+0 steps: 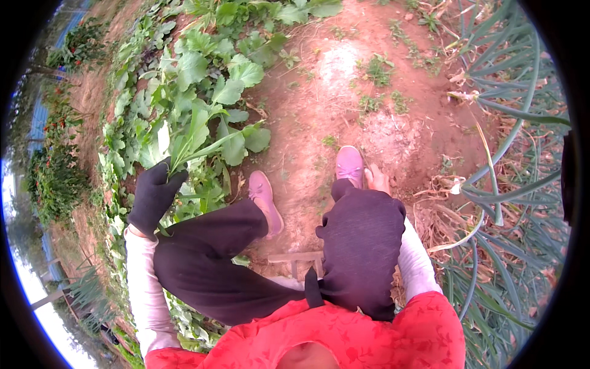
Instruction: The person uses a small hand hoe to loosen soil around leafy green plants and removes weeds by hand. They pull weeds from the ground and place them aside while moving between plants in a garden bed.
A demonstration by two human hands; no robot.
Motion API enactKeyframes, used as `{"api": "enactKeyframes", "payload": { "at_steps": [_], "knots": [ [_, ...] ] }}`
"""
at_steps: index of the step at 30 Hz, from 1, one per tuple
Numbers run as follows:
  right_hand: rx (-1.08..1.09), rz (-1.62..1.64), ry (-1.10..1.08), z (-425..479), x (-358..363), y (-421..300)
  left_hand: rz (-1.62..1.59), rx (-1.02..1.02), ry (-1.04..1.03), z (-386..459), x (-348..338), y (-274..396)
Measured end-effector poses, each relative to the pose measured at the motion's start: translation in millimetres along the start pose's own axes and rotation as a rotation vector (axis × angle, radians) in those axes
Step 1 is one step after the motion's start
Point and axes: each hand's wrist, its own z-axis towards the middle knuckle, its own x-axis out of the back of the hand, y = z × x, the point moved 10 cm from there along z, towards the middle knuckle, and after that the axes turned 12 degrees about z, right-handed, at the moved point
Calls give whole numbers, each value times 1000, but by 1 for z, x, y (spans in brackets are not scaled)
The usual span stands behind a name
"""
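My left hand (154,198), in a black knitted glove, is closed around a bunch of long green grass blades (184,150). It is beside my left knee, above a row of broad-leaved green plants (230,92). Bare, my right hand (379,179) reaches down to the reddish soil (304,133) beside my right pink shoe (350,162). My right knee hides part of that hand, and whether its fingers hold anything is not visible. My left pink shoe (266,198) rests on the soil near the plants.
Onion plants (502,193) with long, bent leaves stand close on my right. Small weeds (379,71) grow on the soil ahead. Beneath me is part of a low wooden stool (295,257). Bushes with red fruit (57,180) stand at far left.
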Motion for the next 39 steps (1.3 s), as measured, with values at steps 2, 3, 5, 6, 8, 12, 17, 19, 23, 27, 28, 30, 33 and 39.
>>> {"api": "enactKeyframes", "payload": {
  "at_steps": [2,3,5,6,8,12,17,19,23,27,28,30,33,39],
  "knots": [
    [-45,-111,-137,-12,-11,22,14,45,1,-2,2,-4],
    [1,-136,-129,-29,6,45,-3,28,4,-2,-1,-4],
    [-19,8,-182,-67,33,75,-19,3,1,-4,-3,-10],
    [61,-11,-160,-81,47,71,-10,26,-36,-5,-6,-14],
    [60,-36,-134,-88,59,68,1,95,-98,-5,-6,-16],
    [-92,64,119,-60,69,45,-40,121,-112,-7,-6,-17],
    [-15,141,270,37,41,21,33,62,-81,2,-12,-6],
    [-76,3,59,18,0,26,125,76,-122,2,-10,1],
    [0,27,-30,-38,18,32,11,73,-133,-5,-8,-4],
    [-104,138,263,-14,83,39,27,118,-181,-6,-19,-16],
    [-84,129,396,6,104,39,8,106,-175,-5,-21,-17],
    [-72,111,595,54,136,48,-19,85,-160,-2,-21,-17],
    [-143,-14,617,105,142,58,42,68,-171,0,-25,-12],
    [-206,-7,481,56,75,74,40,133,-268,0,-30,-8]
  ]
}}
